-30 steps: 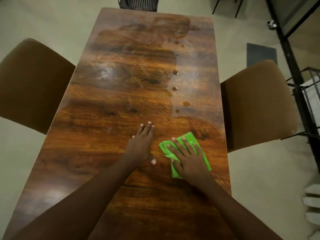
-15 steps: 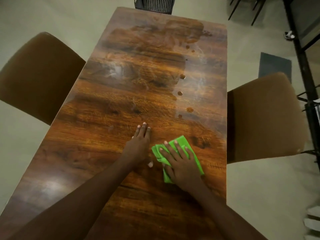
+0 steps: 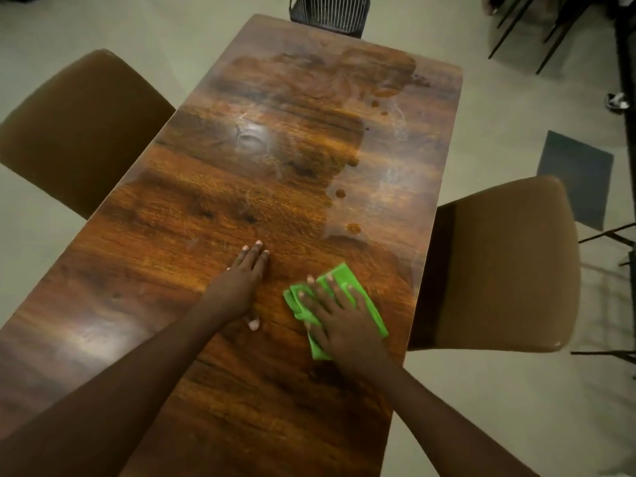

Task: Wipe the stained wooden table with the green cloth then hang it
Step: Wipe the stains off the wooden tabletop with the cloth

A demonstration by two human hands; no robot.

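A long wooden table (image 3: 213, 215) stretches away from me, with several brown drip stains (image 3: 353, 228) in a line on its right half and a larger smear (image 3: 389, 92) near the far end. My right hand (image 3: 340, 311) lies flat on a folded green cloth (image 3: 368, 304), pressing it to the table near the right edge. Flat on the bare wood to the left of the cloth rests my left hand (image 3: 239, 284), fingers together, holding nothing.
A brown padded chair (image 3: 79, 129) stands at the table's left side and another (image 3: 499, 266) at the right. A black slatted chair (image 3: 327, 10) is at the far end. Black metal frame legs (image 3: 619, 235) and a dark floor mat (image 3: 574, 177) are at the right.
The view has shifted, so the table sits further right in the frame. My right hand and the cloth stay in about the same spot beside my left hand.
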